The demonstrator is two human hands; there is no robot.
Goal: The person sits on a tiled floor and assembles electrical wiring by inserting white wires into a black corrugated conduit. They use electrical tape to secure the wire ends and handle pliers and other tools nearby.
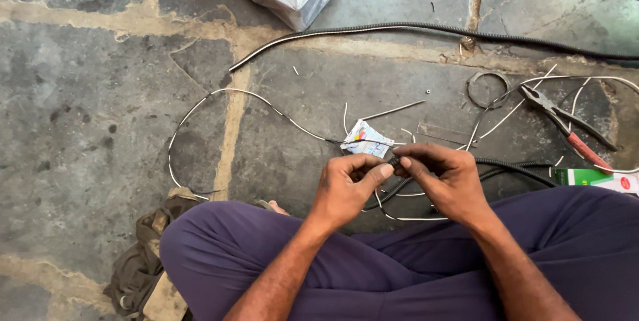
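Cross-legged on a stone floor (100,115), pinching a small dark fitting (394,160) on a thin grey wire (219,92).

Seen from the head camera: left hand (346,188) curled nearly shut, thumb and forefinger gripping the wire just beside the fitting; right hand (442,178) likewise closed down, fingertips (407,161) pressed on the fitting itself, above purple-trousered knees (266,254). Close behind the hands, a small printed packet (366,138); to the right, red-handled pliers (566,125), well apart. Best done, by the look of it, with steady hands set close together, keeping the wire straight into the fitting without kinking.
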